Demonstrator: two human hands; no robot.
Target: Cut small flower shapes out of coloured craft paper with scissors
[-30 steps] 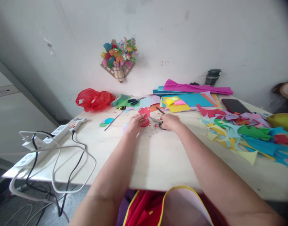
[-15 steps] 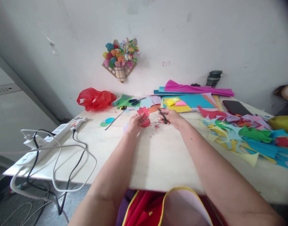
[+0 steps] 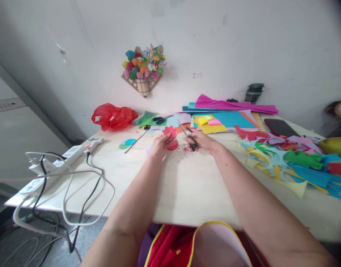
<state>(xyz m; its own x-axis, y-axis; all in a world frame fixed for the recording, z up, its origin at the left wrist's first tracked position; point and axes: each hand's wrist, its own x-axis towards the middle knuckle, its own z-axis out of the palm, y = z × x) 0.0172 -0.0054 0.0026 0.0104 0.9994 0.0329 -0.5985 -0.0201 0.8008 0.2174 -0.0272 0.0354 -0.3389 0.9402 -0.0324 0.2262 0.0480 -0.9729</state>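
Note:
My left hand (image 3: 160, 145) pinches a red paper flower (image 3: 169, 131) with scalloped petals, held up over the table. Just below it lie red paper pieces (image 3: 172, 145), partly behind my fingers. My right hand (image 3: 201, 142) grips dark-handled scissors (image 3: 191, 140), whose blades are spread and point up and to the left, apart from the flower. Small red paper scraps (image 3: 185, 148) are scattered on the tabletop between the hands.
Colored paper sheets (image 3: 237, 120) and a magenta roll (image 3: 234, 105) lie at the back, with blue-handled scissors (image 3: 159, 120). Paper offcuts (image 3: 301, 159) and a phone (image 3: 281, 127) are on the right. A red plastic bag (image 3: 111, 116) and a power strip (image 3: 52, 167) with cables stand left.
The scissors' blades have spread apart in my right hand. My left hand keeps the flower in nearly the same place.

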